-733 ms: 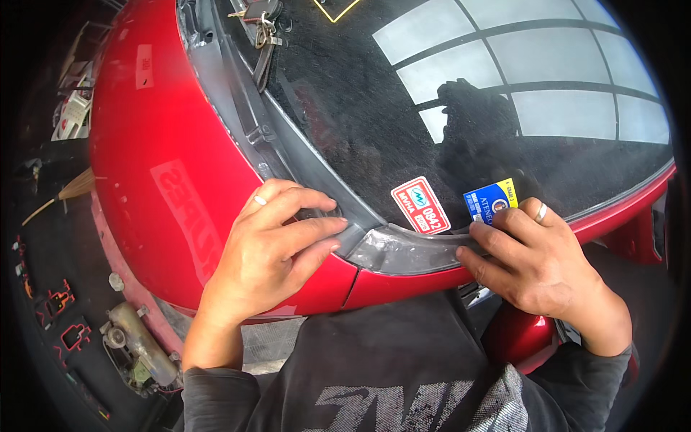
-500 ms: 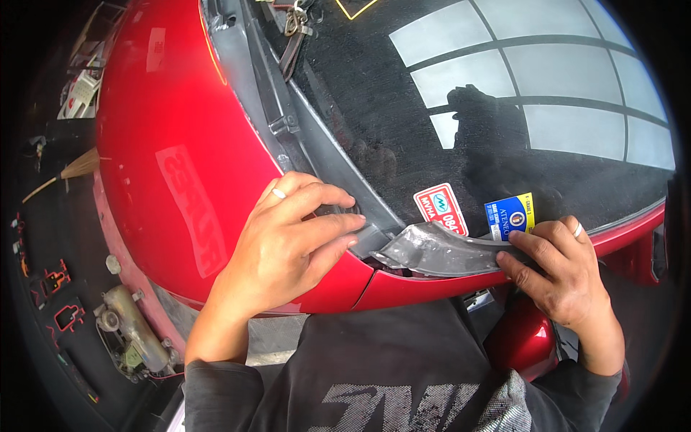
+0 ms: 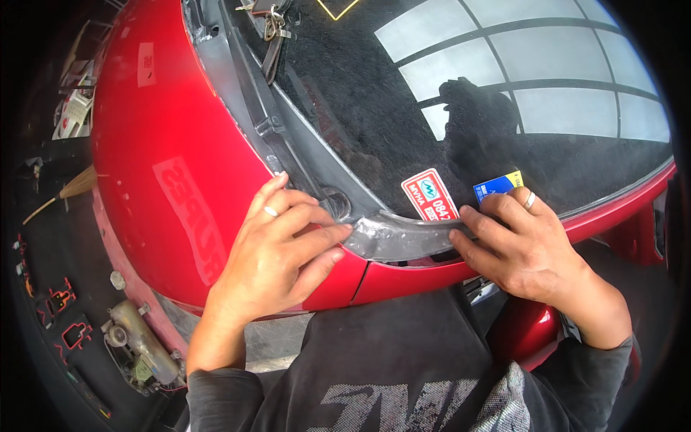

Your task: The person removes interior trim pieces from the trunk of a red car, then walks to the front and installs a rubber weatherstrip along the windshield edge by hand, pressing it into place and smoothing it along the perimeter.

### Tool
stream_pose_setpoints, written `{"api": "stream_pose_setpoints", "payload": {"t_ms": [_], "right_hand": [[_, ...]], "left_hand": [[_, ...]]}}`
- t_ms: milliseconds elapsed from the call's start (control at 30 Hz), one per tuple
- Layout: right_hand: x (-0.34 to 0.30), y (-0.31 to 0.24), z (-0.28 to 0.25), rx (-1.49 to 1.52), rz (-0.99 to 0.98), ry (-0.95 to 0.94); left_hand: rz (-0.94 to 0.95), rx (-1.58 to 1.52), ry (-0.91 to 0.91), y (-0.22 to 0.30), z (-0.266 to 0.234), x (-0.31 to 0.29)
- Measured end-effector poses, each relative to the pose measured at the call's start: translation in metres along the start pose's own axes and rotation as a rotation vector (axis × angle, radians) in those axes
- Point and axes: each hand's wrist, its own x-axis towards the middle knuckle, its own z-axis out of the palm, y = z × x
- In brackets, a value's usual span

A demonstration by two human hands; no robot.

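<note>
A grey plastic cowl trim piece [image 3: 410, 240] lies along the lower corner of the windshield [image 3: 345, 93], above the seam of the red car body. My right hand [image 3: 529, 248] pinches its right end between thumb and fingers. At the trim's left end, my left hand [image 3: 277, 248] rests with fingers apart, the index fingertip at the trim's edge. This hand lies partly over the red hood [image 3: 173, 137] and the grey cowl panel [image 3: 309, 140]. The wiper arm [image 3: 252, 93] runs up the cowl beyond it.
Keys with a strap [image 3: 273, 32] lie on the windshield's base. A red side mirror [image 3: 525, 335] sits below my right forearm. To the left are a straw broom [image 3: 72, 186], a metal canister-like part [image 3: 144, 345] and several scattered tools on the dark floor.
The trim piece has shifted left and its left end now sits against the cowl panel. My right hand moved left with it; my left hand's fingers have come down nearer the trim.
</note>
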Motion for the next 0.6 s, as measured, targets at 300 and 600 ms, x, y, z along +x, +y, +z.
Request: {"api": "stream_pose_setpoints", "payload": {"t_ms": [300,600], "right_hand": [[-0.003,-0.002,0.0,0.055,-0.012,-0.08],[-0.017,0.003,0.005,0.055,-0.063,-0.008]], "left_hand": [[0.048,0.06,-0.055,0.016,0.021,-0.001],[0.04,0.014,-0.076,0.019,0.033,0.003]]}}
